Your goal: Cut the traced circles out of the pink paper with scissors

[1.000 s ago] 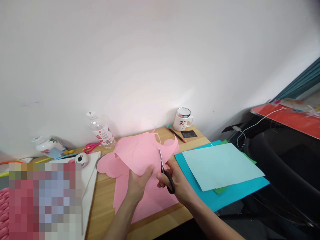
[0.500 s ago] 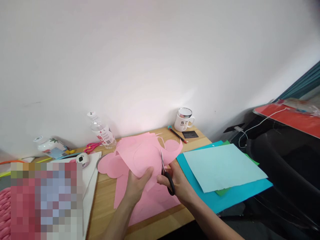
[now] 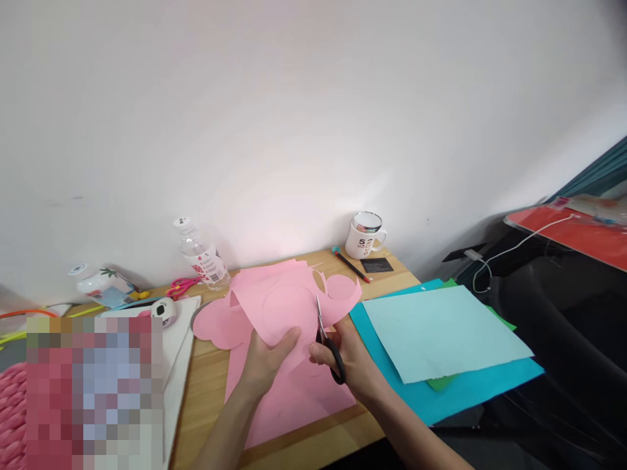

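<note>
My left hand [image 3: 269, 359] grips the lower edge of a pink paper sheet [image 3: 289, 307], thumb on top, other fingers hidden beneath. A drawn circle shows on that sheet. In my right hand [image 3: 345, 359] is a pair of black-handled scissors [image 3: 337, 362], the blades pointing away from me at the circle's right side. A strip of the sheet curls off to the right of the blades. Below lies more pink paper [image 3: 304, 418] on the table, and rounded pink cut-outs [image 3: 220, 323] rest to the left.
Light blue paper [image 3: 445, 333] overlaps blue and green sheets on the right. A mug [image 3: 365, 238], a pencil [image 3: 350, 264] and a black card [image 3: 377, 265] stand or lie at the back. On the left are a plastic bottle [image 3: 208, 261], pink scissors [image 3: 182, 287] and a jar [image 3: 102, 287].
The view has shifted slightly, so most things appear a little farther right. Both hands keep their hold on the paper and scissors, with hardly any movement between them.
</note>
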Demonstrator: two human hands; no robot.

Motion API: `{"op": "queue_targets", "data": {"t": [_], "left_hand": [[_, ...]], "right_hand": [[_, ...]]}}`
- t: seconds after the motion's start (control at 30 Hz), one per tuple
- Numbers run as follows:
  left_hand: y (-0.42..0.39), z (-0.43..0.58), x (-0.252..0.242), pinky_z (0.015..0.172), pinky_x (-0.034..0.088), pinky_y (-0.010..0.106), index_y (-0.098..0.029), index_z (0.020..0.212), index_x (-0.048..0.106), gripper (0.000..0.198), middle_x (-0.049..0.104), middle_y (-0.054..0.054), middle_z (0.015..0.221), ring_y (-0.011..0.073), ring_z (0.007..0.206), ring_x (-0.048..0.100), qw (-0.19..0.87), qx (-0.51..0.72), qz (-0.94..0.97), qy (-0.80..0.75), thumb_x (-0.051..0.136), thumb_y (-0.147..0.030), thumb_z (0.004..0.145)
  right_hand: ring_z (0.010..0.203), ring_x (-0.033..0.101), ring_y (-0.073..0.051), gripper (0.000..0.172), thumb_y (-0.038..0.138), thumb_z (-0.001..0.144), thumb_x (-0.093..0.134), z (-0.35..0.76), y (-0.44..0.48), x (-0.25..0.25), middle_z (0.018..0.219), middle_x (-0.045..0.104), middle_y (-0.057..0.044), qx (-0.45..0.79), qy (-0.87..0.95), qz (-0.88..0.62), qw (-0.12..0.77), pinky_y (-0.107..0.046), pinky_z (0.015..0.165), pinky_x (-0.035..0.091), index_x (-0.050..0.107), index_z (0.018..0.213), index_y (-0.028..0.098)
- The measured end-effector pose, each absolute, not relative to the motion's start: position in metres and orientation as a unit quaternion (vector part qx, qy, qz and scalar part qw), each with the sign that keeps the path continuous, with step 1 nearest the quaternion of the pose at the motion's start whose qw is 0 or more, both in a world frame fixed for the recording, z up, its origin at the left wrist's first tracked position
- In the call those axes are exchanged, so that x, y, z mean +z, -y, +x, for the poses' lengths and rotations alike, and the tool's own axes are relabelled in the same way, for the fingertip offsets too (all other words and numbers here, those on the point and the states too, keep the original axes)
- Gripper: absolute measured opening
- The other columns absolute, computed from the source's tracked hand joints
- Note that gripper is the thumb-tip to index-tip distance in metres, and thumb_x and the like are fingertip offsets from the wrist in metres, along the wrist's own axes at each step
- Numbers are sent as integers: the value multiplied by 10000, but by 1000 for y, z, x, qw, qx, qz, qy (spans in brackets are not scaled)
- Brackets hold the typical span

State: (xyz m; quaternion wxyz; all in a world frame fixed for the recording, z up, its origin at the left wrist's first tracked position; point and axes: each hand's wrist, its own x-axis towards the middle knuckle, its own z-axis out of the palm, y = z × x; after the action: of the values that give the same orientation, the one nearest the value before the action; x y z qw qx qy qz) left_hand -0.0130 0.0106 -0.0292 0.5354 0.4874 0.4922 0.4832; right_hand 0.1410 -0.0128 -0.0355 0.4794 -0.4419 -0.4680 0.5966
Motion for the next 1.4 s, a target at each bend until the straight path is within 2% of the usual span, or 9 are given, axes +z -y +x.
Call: {"op": "queue_targets", "data": {"t": [0.13, 0.3, 0.53, 0.7, 0.9, 1.2, 1.4], "left_hand": [[-12, -16, -28, 831, 538, 353, -123, 1046, 637, 428, 730, 109, 1024, 259, 962, 663, 547, 478, 489, -482, 704, -386, 714], [-10, -21, -31, 839, 531, 358, -124, 1069, 626, 444, 721, 114, 1050, 265, 984, 654, 563, 469, 486, -476, 702, -396, 726], [-12, -22, -28, 843, 528, 350, -137, 1079, 628, 439, 716, 110, 1070, 263, 1000, 649, 566, 467, 488, -474, 702, -394, 731], [-13, -24, -21, 860, 524, 373, -137, 1130, 621, 474, 705, 119, 1101, 280, 1027, 640, 573, 448, 503, -467, 711, -373, 729], [-10, -23, -20, 895, 511, 390, -156, 1243, 554, 565, 679, 122, 1169, 289, 1087, 619, 609, 447, 490, -435, 718, -333, 732], [-10, -19, -13, 884, 515, 412, -146, 1209, 578, 565, 693, 124, 1130, 299, 1059, 629, 603, 448, 491, -441, 726, -351, 704], [-10, -20, -12, 875, 515, 383, -144, 1177, 589, 522, 688, 118, 1136, 280, 1051, 629, 601, 436, 503, -441, 709, -361, 718]], "right_hand": [[572, 505, -130, 492, 377, 713, 698, 140, 13, -32, 653, 520, 32, 593, 466, -450, 478, -241, 501, 416, 504, 1126, 191], [552, 515, -110, 341, 309, 728, 666, 140, 13, -32, 668, 522, 39, 593, 474, -452, 468, -255, 534, 447, 532, 1018, 189], [541, 515, -111, 288, 303, 725, 670, 141, 13, -37, 655, 527, 39, 599, 471, -454, 463, -267, 536, 449, 536, 953, 189], [547, 429, -95, 374, 357, 703, 727, 143, 12, -40, 654, 503, 46, 631, 457, -407, 478, -235, 516, 364, 513, 964, 197], [593, 387, -99, 358, 389, 659, 785, 146, 9, -40, 661, 480, 33, 654, 456, -372, 474, -233, 534, 305, 514, 770, 184], [610, 409, -120, 443, 418, 652, 784, 145, 13, -38, 681, 488, 30, 653, 432, -401, 476, -248, 561, 319, 539, 946, 194], [589, 376, -112, 382, 420, 682, 749, 146, 13, -40, 658, 454, 37, 643, 441, -408, 475, -250, 547, 314, 546, 903, 186]]}}
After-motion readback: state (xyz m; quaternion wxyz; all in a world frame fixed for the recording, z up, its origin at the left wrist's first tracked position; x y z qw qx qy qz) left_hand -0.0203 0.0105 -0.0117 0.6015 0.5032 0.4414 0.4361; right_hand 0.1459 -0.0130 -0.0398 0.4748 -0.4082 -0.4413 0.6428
